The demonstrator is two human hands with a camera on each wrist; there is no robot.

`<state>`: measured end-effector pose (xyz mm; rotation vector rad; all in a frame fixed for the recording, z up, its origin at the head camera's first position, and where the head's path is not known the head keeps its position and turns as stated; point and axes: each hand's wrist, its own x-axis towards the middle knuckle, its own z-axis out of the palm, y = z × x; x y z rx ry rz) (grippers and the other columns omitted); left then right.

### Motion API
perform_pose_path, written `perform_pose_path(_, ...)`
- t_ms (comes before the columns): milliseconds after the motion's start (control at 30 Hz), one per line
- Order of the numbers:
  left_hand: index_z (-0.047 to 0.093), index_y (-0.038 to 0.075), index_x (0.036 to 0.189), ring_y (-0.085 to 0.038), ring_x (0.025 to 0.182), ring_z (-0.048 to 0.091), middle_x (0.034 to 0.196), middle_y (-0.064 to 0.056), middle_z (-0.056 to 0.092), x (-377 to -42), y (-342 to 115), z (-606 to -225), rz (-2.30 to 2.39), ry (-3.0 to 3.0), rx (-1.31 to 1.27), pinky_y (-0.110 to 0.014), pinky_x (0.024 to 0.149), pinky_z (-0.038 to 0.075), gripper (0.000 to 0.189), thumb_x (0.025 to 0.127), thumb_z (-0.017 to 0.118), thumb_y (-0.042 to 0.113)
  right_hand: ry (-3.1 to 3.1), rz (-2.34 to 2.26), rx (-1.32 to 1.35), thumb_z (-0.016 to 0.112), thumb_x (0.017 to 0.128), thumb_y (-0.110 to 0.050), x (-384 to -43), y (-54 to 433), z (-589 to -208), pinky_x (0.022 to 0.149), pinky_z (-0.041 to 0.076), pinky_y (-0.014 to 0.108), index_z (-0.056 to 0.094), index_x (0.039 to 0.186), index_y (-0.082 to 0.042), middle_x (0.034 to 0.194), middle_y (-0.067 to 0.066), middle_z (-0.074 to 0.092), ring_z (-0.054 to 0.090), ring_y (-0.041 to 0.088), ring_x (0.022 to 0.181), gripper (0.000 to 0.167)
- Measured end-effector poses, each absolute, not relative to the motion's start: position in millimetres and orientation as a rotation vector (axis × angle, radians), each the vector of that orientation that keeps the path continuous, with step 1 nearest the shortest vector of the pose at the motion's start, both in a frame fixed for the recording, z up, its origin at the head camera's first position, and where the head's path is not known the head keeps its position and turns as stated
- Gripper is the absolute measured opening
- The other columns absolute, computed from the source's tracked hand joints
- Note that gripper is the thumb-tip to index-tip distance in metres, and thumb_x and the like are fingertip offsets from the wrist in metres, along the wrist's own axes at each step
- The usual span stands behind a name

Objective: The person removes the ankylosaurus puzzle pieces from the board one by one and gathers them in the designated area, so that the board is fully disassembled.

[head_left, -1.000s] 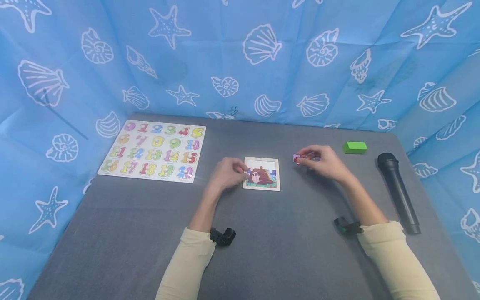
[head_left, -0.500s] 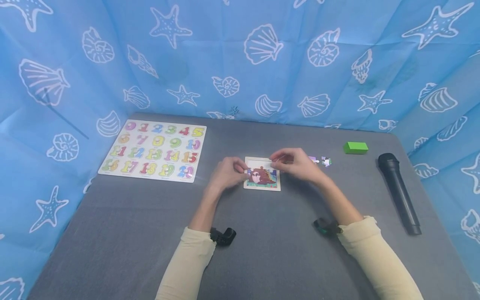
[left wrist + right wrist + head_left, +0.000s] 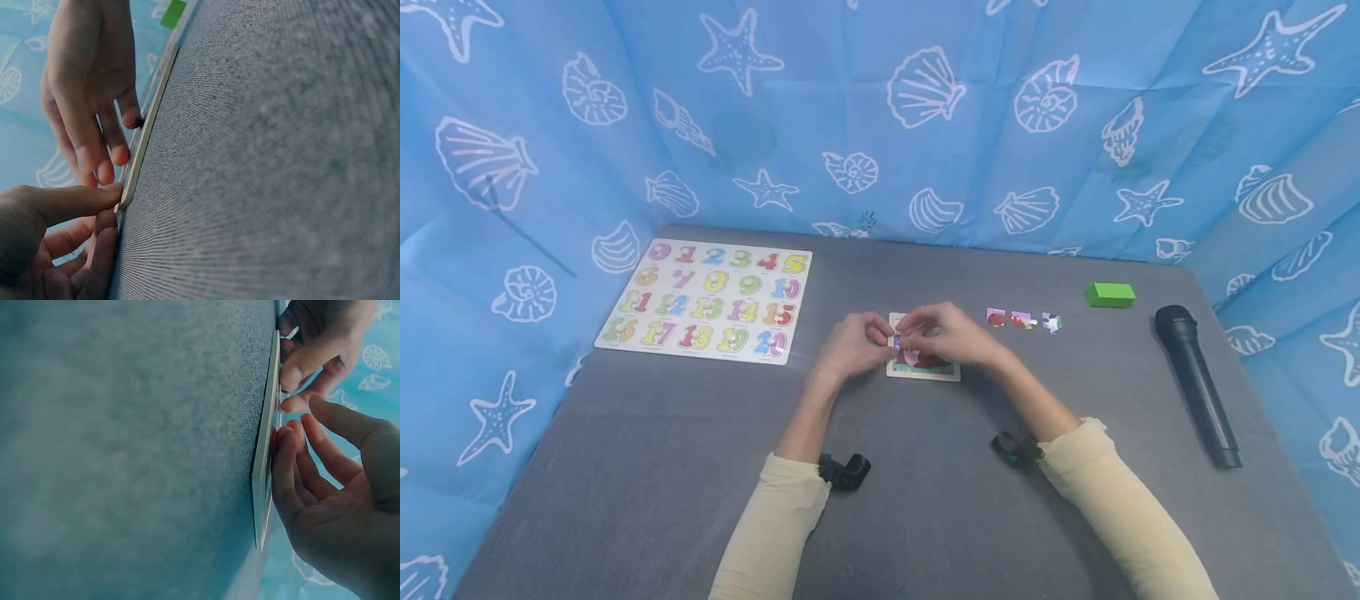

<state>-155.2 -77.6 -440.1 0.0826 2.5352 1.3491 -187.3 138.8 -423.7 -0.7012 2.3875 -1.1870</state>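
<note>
My left hand (image 3: 853, 346) grips the puzzle (image 3: 925, 377) by its left edge, thumb on top of the rim, where it lies flat on the table (image 3: 925, 500). My right hand (image 3: 951, 335) is over it — fingers loosely stretched, tips on its surface, thumb held apart; whether a piece sits under them I cannot tell. Three loose pieces (image 3: 1022, 320) lie in a row to the right — the block (image 3: 1110, 295) and microphone (image 3: 1198, 387) beyond them, the number board (image 3: 691, 293) off left.
</note>
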Motion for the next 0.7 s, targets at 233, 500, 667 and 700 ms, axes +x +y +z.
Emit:
perform_pose_path(233, 0.074, 0.011, 0.117, -0.023, 0.091, 0.070, 0.103, -0.008, 0.077, -156, -79, -438, 1.349, 2.524, 0.105, -0.032, 0.078, 0.052, 0.030, 0.090, 0.086, 0.019, 2.432, -1.092, -0.696, 0.078, 0.098, -0.011, -195, 131, -427, 0.066, 0.054, 0.027, 0.079, 0.116, -0.003, 0.090, 0.010, 0.078, 0.066, 0.014, 0.073, 0.019)
perform_pose_path(500, 0.073, 0.011, 0.119, -0.024, 0.092, 0.070, 0.103, -0.008, 0.076, -155, -80, -437, 1.365, 2.499, 0.108, -0.034, 0.081, 0.053, 0.031, 0.090, 0.086, 0.016, 2.476, -1.029, -0.642, 0.083, 0.093, -0.010, -197, 127, -426, 0.070, 0.051, 0.027, 0.082, 0.110, -0.005, 0.084, 0.005, 0.075, 0.063, 0.011, 0.071, 0.018)
perform_pose_path(667, 0.073, 0.011, 0.117, -0.024, 0.092, 0.070, 0.102, -0.008, 0.076, -155, -79, -436, 1.368, 2.499, 0.099, -0.036, 0.084, 0.052, 0.030, 0.090, 0.086, 0.015, 2.476, -1.007, -0.624, 0.084, 0.092, -0.010, -197, 125, -425, 0.070, 0.052, 0.028, 0.081, 0.109, -0.005, 0.085, 0.006, 0.076, 0.064, 0.012, 0.071, 0.018)
perform_pose_path(700, 0.073, 0.010, 0.116, -0.024, 0.092, 0.070, 0.101, -0.008, 0.076, -154, -79, -436, 1.370, 2.499, 0.098, -0.036, 0.084, 0.052, 0.030, 0.090, 0.086, 0.014, 2.477, -1.004, -0.624, 0.084, 0.091, -0.008, -197, 124, -425, 0.071, 0.052, 0.028, 0.080, 0.108, -0.005, 0.086, 0.007, 0.077, 0.065, 0.012, 0.073, 0.018)
